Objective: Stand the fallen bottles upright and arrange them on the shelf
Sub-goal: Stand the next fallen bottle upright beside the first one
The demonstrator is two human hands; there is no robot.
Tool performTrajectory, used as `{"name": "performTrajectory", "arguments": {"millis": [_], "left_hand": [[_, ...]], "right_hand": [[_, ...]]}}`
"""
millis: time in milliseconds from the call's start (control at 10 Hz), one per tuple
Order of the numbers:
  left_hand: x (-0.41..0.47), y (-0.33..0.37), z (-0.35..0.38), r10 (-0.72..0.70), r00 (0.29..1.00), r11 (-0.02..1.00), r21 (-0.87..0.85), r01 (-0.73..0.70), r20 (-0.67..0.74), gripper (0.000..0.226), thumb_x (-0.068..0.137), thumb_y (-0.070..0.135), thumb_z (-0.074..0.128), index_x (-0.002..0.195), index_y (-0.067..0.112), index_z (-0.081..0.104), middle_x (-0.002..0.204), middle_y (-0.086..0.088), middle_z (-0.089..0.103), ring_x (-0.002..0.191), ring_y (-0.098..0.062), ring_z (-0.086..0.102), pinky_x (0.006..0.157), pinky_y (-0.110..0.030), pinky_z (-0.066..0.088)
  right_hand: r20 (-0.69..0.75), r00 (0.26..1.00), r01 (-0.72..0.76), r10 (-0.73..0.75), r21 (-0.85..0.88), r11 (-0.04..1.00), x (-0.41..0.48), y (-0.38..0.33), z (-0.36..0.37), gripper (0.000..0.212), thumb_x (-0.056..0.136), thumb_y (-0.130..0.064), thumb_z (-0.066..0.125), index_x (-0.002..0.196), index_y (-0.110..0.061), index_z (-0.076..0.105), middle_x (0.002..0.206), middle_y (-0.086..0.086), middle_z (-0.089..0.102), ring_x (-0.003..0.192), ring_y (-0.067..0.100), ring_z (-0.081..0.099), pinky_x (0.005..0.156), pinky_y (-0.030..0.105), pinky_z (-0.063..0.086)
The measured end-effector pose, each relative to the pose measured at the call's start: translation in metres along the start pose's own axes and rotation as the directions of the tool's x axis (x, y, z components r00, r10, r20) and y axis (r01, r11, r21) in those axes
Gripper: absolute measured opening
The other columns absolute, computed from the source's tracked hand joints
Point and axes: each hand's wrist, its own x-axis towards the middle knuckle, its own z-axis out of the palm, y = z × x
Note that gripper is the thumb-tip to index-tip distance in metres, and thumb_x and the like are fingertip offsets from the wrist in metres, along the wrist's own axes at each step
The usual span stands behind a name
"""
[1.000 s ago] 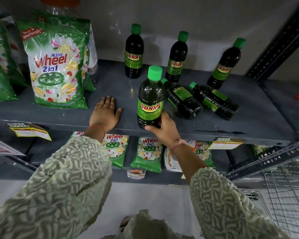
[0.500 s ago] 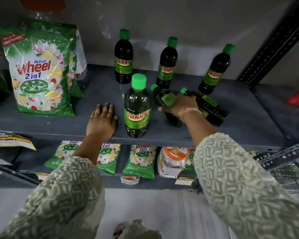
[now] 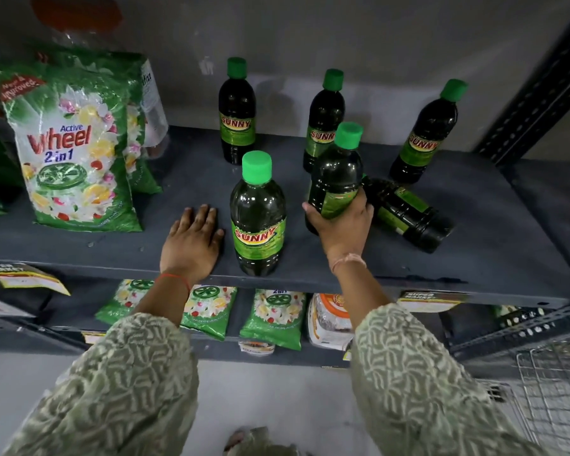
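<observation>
Dark SUNNY bottles with green caps stand on a grey shelf [image 3: 119, 248]. Three are upright along the back: the left one [image 3: 237, 113], the middle one [image 3: 323, 120] and the right one [image 3: 423, 133]. Another upright bottle [image 3: 259, 218] stands near the front edge. My right hand [image 3: 343, 228] is shut on a bottle [image 3: 338, 172], held almost upright just right of the front one. One fallen bottle [image 3: 405, 215] lies on its side behind my right hand. My left hand [image 3: 191, 241] rests flat on the shelf, fingers apart, left of the front bottle.
Green Wheel detergent bags [image 3: 73, 153] stand at the shelf's left. Smaller Wheel packets [image 3: 270, 317] lie on the shelf below. A black slotted upright [image 3: 537, 93] bounds the right side. A wire basket [image 3: 553, 390] sits at the lower right.
My right hand let go of the front bottle, reached right to a fallen bottle, gripped it and tipped it up to nearly upright. My left hand stayed flat on the shelf.
</observation>
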Motion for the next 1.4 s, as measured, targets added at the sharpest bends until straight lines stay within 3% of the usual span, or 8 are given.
{"name": "performTrajectory", "arguments": {"millis": [200,300,500,700,900,1000,1200,1400], "left_hand": [[-0.001,0.002,-0.002,-0.013,1.000,1.000,-0.011,0.013,0.003,0.053,0.097,0.034,0.024,0.147,0.017,0.013,0.159,-0.001,0.011,0.147,-0.025,0.005,0.119,-0.039,0.009],[-0.001,0.002,-0.002,-0.011,1.000,1.000,-0.008,0.011,0.006,0.053,0.097,0.034,0.023,0.147,0.018,0.013,0.159,-0.001,0.010,0.147,-0.025,0.005,0.120,-0.039,0.008],[-0.001,0.002,-0.002,-0.016,1.000,1.000,-0.005,0.016,0.012,0.053,0.097,0.035,0.023,0.147,0.019,0.012,0.159,-0.001,0.010,0.147,-0.025,0.004,0.120,-0.039,0.008],[0.000,0.001,-0.001,-0.013,1.000,1.000,0.009,0.013,0.016,0.053,0.097,0.035,0.022,0.147,0.019,0.012,0.159,-0.001,0.010,0.147,-0.025,0.004,0.120,-0.039,0.009],[0.000,0.000,-0.001,-0.015,1.000,1.000,-0.001,0.015,0.017,0.053,0.097,0.036,0.022,0.147,0.020,0.012,0.159,0.000,0.010,0.147,-0.024,0.004,0.120,-0.038,0.008],[0.001,0.000,-0.001,-0.011,1.000,1.000,0.005,0.011,0.017,0.053,0.097,0.035,0.022,0.147,0.019,0.012,0.159,0.000,0.010,0.147,-0.025,0.004,0.120,-0.039,0.009],[0.000,0.001,-0.002,-0.006,1.000,1.000,0.010,0.006,0.012,0.054,0.097,0.034,0.024,0.147,0.017,0.012,0.159,-0.002,0.011,0.147,-0.026,0.005,0.120,-0.039,0.010],[0.000,0.001,-0.001,-0.001,1.000,1.000,0.014,0.001,-0.005,0.053,0.097,0.033,0.025,0.146,0.016,0.016,0.158,-0.003,0.014,0.146,-0.027,0.008,0.119,-0.040,0.012]], "right_hand": [[0.161,0.985,0.034,-0.062,0.171,0.985,-0.005,0.018,-0.011,0.106,0.061,-0.024,0.082,0.141,-0.008,0.016,0.148,0.016,0.023,0.138,0.026,0.024,0.116,0.042,0.023],[0.151,0.987,0.051,-0.059,0.058,0.997,-0.004,0.016,-0.010,0.116,0.053,-0.037,0.085,0.142,-0.009,0.016,0.145,0.018,0.025,0.136,0.029,0.022,0.113,0.040,0.019],[0.275,0.961,-0.099,0.030,0.240,0.966,-0.001,0.025,-0.021,0.069,0.064,-0.010,0.078,0.116,-0.017,0.033,0.107,0.001,0.056,0.105,0.023,0.059,0.083,0.027,0.045],[0.275,0.961,-0.060,0.009,0.179,0.982,0.000,0.026,-0.014,0.108,0.048,-0.029,0.089,0.133,-0.012,0.025,0.138,0.012,0.034,0.131,0.026,0.031,0.111,0.040,0.029],[0.476,0.878,-0.203,0.046,0.285,0.937,0.016,0.032,-0.027,0.060,0.067,0.004,0.073,0.117,-0.009,0.043,0.113,0.007,0.056,0.114,0.027,0.053,0.101,0.040,0.042],[0.597,0.801,-0.218,0.034,0.238,0.946,0.028,0.043,-0.029,0.067,0.075,0.008,0.064,0.134,-0.007,0.035,0.133,0.012,0.050,0.127,0.028,0.045,0.110,0.043,0.033],[0.329,0.941,-0.151,0.082,0.190,0.970,0.015,0.035,-0.007,0.115,0.038,-0.035,0.090,0.134,-0.018,0.028,0.135,0.011,0.039,0.129,0.028,0.036,0.109,0.046,0.033],[0.225,0.973,-0.094,0.050,0.190,0.977,0.004,0.023,-0.002,0.067,0.052,-0.018,0.086,0.109,-0.007,0.053,0.110,0.016,0.064,0.103,0.028,0.060,0.088,0.035,0.049]]}}
